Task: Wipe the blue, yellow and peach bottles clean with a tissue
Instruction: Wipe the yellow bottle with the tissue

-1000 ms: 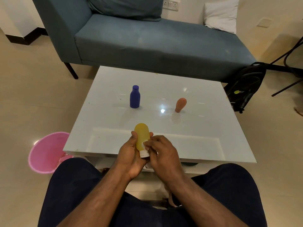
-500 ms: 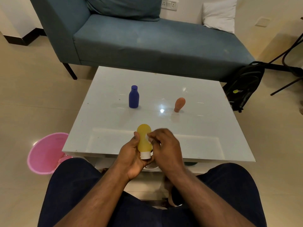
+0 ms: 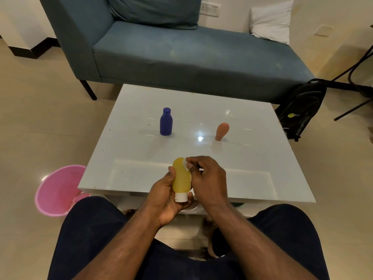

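My left hand grips the yellow bottle near its white cap, which points toward me, above the table's near edge. My right hand pinches a small white tissue against the bottle's rounded upper end. The blue bottle stands upright on the white table, left of centre. The peach bottle stands cap down to its right, leaning slightly.
A pink bin sits on the floor left of the table. A blue sofa runs behind the table, with a white pillow at its right end. A black backpack leans by the table's far right corner.
My right hand has slid the tissue up the yellow bottle, from near the cap to the rounded end. The left hand keeps its grip.
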Motion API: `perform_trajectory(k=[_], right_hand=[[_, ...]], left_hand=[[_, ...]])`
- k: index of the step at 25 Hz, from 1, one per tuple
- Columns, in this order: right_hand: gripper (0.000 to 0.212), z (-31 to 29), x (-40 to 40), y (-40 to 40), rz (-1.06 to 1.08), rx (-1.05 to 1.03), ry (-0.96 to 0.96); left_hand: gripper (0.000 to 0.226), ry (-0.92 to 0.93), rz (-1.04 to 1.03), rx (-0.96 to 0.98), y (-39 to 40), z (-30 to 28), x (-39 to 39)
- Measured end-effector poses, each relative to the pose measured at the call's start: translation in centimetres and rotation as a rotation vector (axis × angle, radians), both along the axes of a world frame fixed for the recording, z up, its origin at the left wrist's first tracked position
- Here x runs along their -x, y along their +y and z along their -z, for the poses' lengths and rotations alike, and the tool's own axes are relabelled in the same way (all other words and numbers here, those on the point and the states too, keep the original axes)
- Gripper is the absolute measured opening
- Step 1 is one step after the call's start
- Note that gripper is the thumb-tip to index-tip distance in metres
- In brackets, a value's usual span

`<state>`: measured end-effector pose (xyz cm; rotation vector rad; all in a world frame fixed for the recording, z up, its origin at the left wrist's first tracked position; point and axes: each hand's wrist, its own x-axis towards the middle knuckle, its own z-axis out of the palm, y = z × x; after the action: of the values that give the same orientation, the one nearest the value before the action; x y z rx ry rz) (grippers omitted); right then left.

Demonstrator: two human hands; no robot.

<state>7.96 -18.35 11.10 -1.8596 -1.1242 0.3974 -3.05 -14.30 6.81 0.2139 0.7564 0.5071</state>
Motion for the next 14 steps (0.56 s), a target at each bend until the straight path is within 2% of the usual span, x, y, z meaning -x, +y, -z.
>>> perform_trajectory(k=[5,9,14], right_hand=[[0.014,-0.5,0.1,0.4,-0.012,-0.030,0.005],[0.015,1.1,0.7,-1.7,-0.012,-0.065,-0.016],[0.012,0.6,-0.5,0.3,-0.001,-0.014,-0.044]], left_hand=[[0.058,0.039,-0.010,-0.052,0.1,0.3,0.1],[0.059,0.024,-0.026,-0.013,0.4,0.7,0.2],[0.061,0.026,-0.028,-0.035,0.4,0.2,-0.2]])
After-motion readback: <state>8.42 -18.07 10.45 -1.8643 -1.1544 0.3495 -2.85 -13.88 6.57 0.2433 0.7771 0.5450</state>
